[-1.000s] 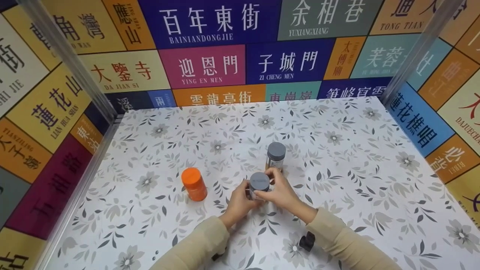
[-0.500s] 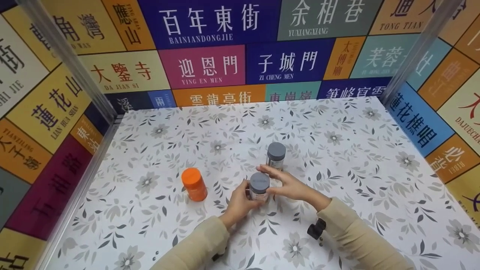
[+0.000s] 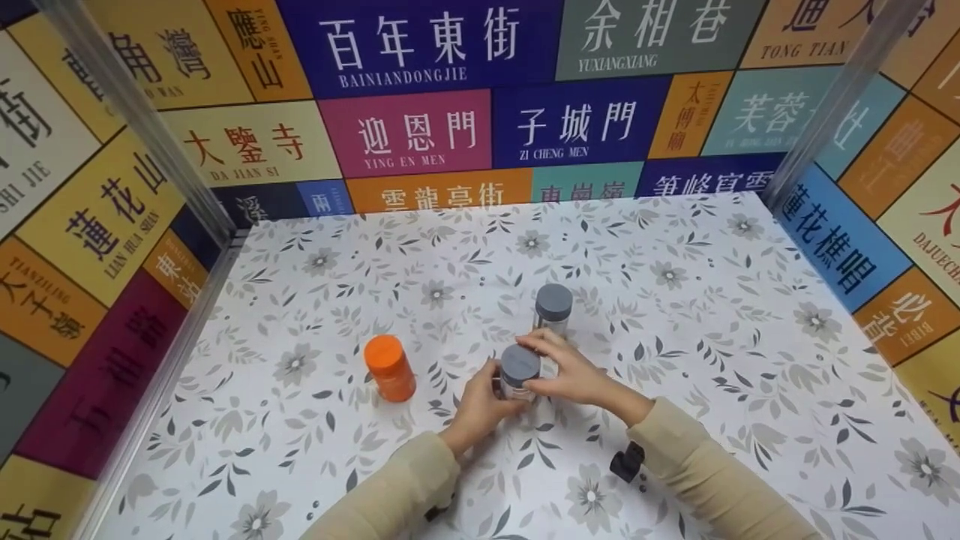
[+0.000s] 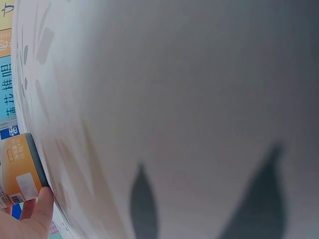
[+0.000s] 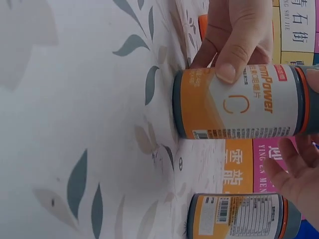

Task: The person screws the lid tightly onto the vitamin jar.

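Note:
A vitamin C bottle (image 5: 239, 104) with an orange and white label stands upright on the floral tablecloth. My left hand (image 3: 478, 405) grips its body low down, thumb across the label in the right wrist view. At the top, my right hand (image 3: 581, 375) holds the grey cap (image 3: 520, 363), thumb on the near edge and forefinger by the far edge. The other right fingers hang off the bottle's side. In the left wrist view only part of the label and a few left fingers (image 4: 44, 209) show.
A second grey-capped bottle (image 3: 553, 302) stands just behind the right hand. To the left is an orange bottle (image 3: 390, 369) with an orange cap. Walls printed with colourful street names (image 3: 420, 135) enclose the table's back and sides. A black device (image 3: 627, 460) hangs beneath the right sleeve.
My right hand loosened from the cap and swung outward to the right, then closed back in on it. The left hand and all bottles stay in place.

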A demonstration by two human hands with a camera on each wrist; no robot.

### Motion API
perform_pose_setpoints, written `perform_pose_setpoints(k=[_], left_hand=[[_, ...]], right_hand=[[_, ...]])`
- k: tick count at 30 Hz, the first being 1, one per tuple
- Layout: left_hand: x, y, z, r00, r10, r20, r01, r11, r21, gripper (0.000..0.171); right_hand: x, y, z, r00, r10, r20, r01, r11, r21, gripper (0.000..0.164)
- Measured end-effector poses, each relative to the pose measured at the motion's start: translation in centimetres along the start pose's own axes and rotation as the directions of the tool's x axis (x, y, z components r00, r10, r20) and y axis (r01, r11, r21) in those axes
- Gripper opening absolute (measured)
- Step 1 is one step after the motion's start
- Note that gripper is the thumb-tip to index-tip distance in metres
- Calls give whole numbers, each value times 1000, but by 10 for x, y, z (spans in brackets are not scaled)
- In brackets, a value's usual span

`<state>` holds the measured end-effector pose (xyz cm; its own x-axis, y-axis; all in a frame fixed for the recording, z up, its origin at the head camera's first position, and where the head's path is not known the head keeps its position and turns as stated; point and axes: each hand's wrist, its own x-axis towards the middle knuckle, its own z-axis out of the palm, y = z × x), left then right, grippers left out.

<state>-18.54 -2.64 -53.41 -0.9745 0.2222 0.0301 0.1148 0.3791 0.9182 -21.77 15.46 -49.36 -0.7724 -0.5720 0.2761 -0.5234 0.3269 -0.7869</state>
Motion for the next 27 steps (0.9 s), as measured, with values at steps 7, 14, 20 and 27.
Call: perform_pose_setpoints(k=[7, 14, 20, 27], left_hand=[[2, 1, 1, 1000, 11, -19, -10, 1000, 21, 49], [4, 2, 1, 999, 39, -29, -37, 997, 73, 50], [3, 1, 2, 997, 64, -51, -59, 994, 95, 49], [0, -2, 4, 994, 75, -73, -66, 990, 123, 44]], right_hand=[[4, -10, 9, 988, 99, -119, -108, 992, -66, 54], [1, -13, 21, 962, 115, -246, -138, 987, -78, 53], [-2, -12, 32, 938, 45, -345, -98, 986, -137, 52], [-6, -10, 44, 912, 26, -410, -93, 985, -145, 51]])
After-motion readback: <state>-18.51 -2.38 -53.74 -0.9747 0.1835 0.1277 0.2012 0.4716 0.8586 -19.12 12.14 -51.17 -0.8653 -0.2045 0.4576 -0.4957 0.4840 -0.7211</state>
